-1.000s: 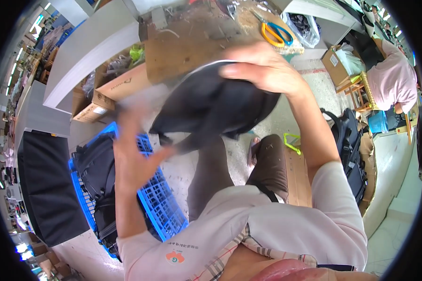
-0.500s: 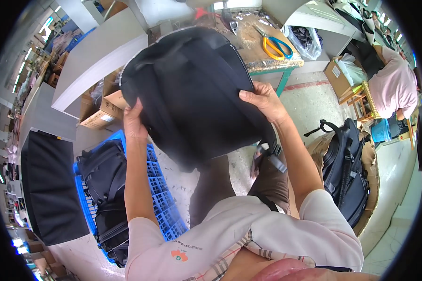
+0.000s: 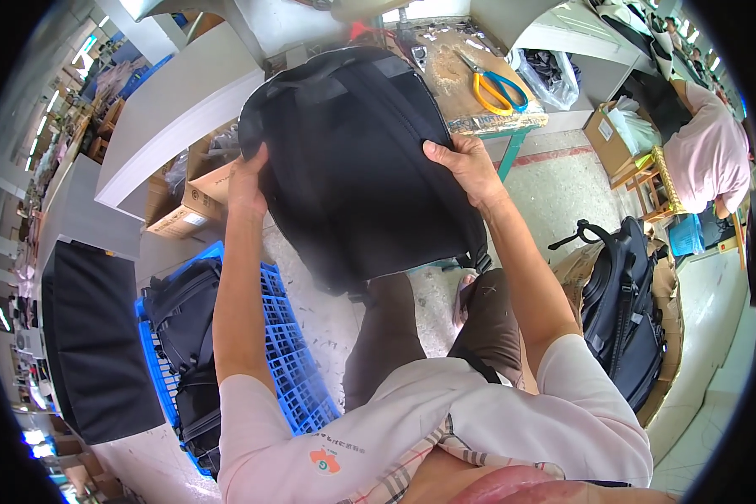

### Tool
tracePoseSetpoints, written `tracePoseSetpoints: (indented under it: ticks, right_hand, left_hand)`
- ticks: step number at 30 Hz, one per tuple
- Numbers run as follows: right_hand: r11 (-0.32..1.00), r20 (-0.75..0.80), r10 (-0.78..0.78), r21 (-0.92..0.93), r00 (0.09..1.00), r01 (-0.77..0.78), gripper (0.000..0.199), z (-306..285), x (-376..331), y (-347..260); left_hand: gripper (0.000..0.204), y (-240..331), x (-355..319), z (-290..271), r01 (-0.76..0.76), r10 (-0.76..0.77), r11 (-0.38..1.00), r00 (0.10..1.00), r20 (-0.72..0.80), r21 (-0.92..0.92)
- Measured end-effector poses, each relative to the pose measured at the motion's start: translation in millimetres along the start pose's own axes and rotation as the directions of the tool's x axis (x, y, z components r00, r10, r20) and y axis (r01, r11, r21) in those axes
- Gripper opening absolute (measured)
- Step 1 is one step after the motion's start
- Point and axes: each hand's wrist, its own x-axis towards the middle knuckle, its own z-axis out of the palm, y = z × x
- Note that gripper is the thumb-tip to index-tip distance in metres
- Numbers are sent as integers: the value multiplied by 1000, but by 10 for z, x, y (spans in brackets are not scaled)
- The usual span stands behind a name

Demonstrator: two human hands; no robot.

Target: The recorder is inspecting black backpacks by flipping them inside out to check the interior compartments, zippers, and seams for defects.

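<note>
I hold a black backpack (image 3: 353, 160) up in front of me with both hands. My left hand (image 3: 248, 181) grips its left edge, thumb side on the fabric. My right hand (image 3: 466, 168) grips its right edge, fingers curled over the side. The bag's flat back panel faces me and its lower end hangs above my knees. Its top reaches the edge of a wooden workbench (image 3: 470, 92).
Orange-handled scissors (image 3: 495, 88) lie on the workbench. A blue plastic pallet (image 3: 290, 353) on my left carries black bags (image 3: 189, 315). Another black backpack (image 3: 625, 311) stands on cardboard at my right. Cardboard boxes (image 3: 197, 197) sit under a grey table. A person in pink (image 3: 709, 151) sits far right.
The backpack went from bunched and folded between my hands to spread flat and lifted higher, its back panel turned toward me. Both hands moved out to its side edges.
</note>
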Motion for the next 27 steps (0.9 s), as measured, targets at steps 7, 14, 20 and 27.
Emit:
tracePoseSetpoints:
  ticks: [7,14,20,27]
  right_hand:
    - [997,-22,69,20,997,-69,30,-123,-213,107]
    - [744,37,-124,-657,992,118,46,198,-383,347]
    - [670,549,-401,-370,733,644,94,1264,-1411,-382]
    - [767,388,-142,-538,911,349,47,1463,-1373,293]
  left_hand:
    - [28,-26,-107,0,-17,14,998,999,52,55]
    - [41,415,-1411,-205,-301,304,883,951,50,360]
    - [34,718,-2102,-51,-243,433,893,698,-570,380]
    - [39,398,-1927,178,-577,664,747,616,-424,331]
